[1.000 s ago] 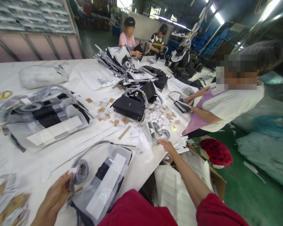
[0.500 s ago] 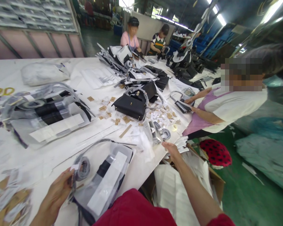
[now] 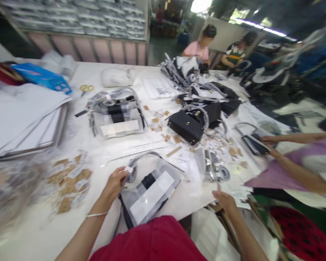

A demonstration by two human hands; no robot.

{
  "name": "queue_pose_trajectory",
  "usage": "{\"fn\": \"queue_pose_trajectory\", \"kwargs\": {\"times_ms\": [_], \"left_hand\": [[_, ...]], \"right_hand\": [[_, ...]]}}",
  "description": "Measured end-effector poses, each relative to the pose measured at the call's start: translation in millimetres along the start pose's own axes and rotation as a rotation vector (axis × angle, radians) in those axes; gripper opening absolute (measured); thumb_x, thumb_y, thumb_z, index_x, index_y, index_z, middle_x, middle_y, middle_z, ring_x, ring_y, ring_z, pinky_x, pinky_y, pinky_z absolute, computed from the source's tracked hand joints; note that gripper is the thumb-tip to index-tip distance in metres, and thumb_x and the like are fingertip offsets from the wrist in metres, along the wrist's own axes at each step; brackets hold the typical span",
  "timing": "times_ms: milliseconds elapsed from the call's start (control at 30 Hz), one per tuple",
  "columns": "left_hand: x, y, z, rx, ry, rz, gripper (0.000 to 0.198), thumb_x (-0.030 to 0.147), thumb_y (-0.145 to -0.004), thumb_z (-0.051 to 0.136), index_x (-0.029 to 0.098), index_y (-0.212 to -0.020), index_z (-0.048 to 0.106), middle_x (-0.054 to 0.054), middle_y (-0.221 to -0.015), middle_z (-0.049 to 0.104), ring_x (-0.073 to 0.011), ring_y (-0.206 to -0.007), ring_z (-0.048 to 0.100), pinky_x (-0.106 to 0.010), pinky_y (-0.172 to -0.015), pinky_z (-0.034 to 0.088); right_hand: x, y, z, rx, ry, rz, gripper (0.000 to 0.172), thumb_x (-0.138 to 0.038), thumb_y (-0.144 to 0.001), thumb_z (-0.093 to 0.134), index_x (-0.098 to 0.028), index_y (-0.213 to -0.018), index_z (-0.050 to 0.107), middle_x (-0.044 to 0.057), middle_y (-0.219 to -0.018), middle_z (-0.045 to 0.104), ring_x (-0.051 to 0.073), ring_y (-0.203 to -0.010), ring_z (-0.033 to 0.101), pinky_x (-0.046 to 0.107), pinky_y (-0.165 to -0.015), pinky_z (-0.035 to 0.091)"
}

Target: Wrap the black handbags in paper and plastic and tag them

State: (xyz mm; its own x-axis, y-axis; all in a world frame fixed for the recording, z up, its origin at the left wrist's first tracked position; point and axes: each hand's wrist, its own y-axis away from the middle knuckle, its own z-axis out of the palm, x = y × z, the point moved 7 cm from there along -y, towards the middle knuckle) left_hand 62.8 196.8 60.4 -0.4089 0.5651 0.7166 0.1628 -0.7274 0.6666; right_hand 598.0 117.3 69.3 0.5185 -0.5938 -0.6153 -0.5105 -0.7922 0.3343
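Before me on the white table lies a grey-and-black handbag with a white paper strip across it and a thin handle arching behind. At its left end my left hand is closed on a plastic-wrapped coiled strap that carries a small white tag. My right hand is out over the table's right edge, its thumb and fingertips pinched together. A thin pale sliver seems to show above those fingertips, too blurred to name. Just beyond them lies a clear packet with another coiled strap.
A black handbag and a wrapped handbag stand farther back. Brown tags lie to the left, near stacked white sheets and yellow-handled scissors. At right a co-worker's hands hold a small dark bag.
My view has turned left, bringing the sheets and blue package into sight. My right hand has drawn back a little from the clear packet. My left hand stays at the handbag's strap.
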Motion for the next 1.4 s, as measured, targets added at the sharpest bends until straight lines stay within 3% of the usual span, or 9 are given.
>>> {"fn": "queue_pose_trajectory", "kwargs": {"times_ms": [100,200,300,400,467,633,933,1400], "left_hand": [[-1.0,1.0,2.3,-0.017,0.02,0.102,0.046,0.025,-0.057,0.076,0.014,-0.098,0.056,0.0,-0.068,0.066,-0.0115,-0.054,0.058,-0.021,-0.051,0.043],[-1.3,5.2,5.2,-0.027,0.009,0.175,0.047,0.028,-0.057,0.076,0.015,-0.096,0.053,0.002,-0.069,0.064,-0.0105,-0.056,0.057,-0.022,-0.055,0.042],[-2.6,13.9,9.4,-0.056,-0.002,0.208,0.049,0.029,-0.059,0.075,0.016,-0.098,0.05,-0.001,-0.075,0.066,-0.0118,-0.062,0.059,-0.024,-0.06,0.043],[-1.9,22.1,13.3,-0.101,-0.016,0.249,0.046,0.029,-0.062,0.073,0.017,-0.099,0.049,0.0,-0.074,0.065,-0.011,-0.06,0.057,-0.024,-0.06,0.043],[-1.1,26.0,14.5,-0.122,-0.022,0.268,0.044,0.029,-0.063,0.072,0.017,-0.098,0.048,0.002,-0.073,0.063,-0.0097,-0.057,0.055,-0.024,-0.059,0.041],[0.1,31.3,15.9,-0.173,-0.031,0.292,0.042,0.028,-0.065,0.072,0.017,-0.099,0.051,0.0,-0.078,0.064,-0.0108,-0.062,0.057,-0.024,-0.061,0.044],[-1.2,33.4,17.1,-0.261,-0.041,0.253,0.038,0.029,-0.068,0.074,0.014,-0.099,0.058,-0.005,-0.085,0.067,-0.0121,-0.067,0.059,-0.023,-0.062,0.043],[-4.1,20.3,12.3,-0.272,0.011,0.121,0.041,0.028,-0.061,0.078,0.014,-0.095,0.06,-0.002,-0.075,0.067,-0.0089,-0.055,0.054,-0.022,-0.055,0.037]], "right_hand": [[-54.8,18.1,53.9,-0.275,-0.253,0.012,0.039,-0.058,-0.059,0.074,-0.02,-0.071,0.074,0.013,-0.08,0.074,0.033,-0.081,0.07,0.044,-0.075,0.055],[-149.0,64.4,122.0,-0.573,-0.359,-0.121,0.039,-0.054,-0.065,0.075,-0.019,-0.08,0.076,0.009,-0.084,0.074,0.027,-0.085,0.067,0.038,-0.081,0.051],[-231.4,114.7,179.7,-0.771,-0.371,-0.242,0.034,-0.052,-0.067,0.075,-0.018,-0.073,0.073,0.006,-0.077,0.072,0.023,-0.078,0.064,0.032,-0.076,0.049],[-272.3,137.5,217.7,-0.832,-0.373,-0.298,0.029,-0.047,-0.067,0.074,-0.017,-0.068,0.071,0.003,-0.069,0.069,0.018,-0.068,0.06,0.029,-0.068,0.047],[-278.2,136.5,231.6,-0.795,-0.346,-0.312,0.027,-0.043,-0.067,0.073,-0.017,-0.063,0.068,0.001,-0.063,0.066,0.016,-0.063,0.057,0.027,-0.064,0.045],[-265.5,119.4,247.5,-0.703,-0.258,-0.295,0.031,-0.047,-0.066,0.073,-0.018,-0.057,0.067,0.001,-0.058,0.065,0.016,-0.058,0.056,0.029,-0.062,0.045],[-257.1,117.6,251.6,-0.827,-0.36,-0.283,0.031,-0.048,-0.063,0.076,-0.017,-0.065,0.07,0.003,-0.065,0.069,0.018,-0.063,0.06,0.031,-0.066,0.048],[-254.7,111.2,273.7,-0.786,-0.377,-0.153,0.025,-0.039,-0.053,0.074,-0.022,-0.062,0.057,-0.002,-0.051,0.063,0.017,-0.052,0.059,0.03,-0.056,0.048]]}}
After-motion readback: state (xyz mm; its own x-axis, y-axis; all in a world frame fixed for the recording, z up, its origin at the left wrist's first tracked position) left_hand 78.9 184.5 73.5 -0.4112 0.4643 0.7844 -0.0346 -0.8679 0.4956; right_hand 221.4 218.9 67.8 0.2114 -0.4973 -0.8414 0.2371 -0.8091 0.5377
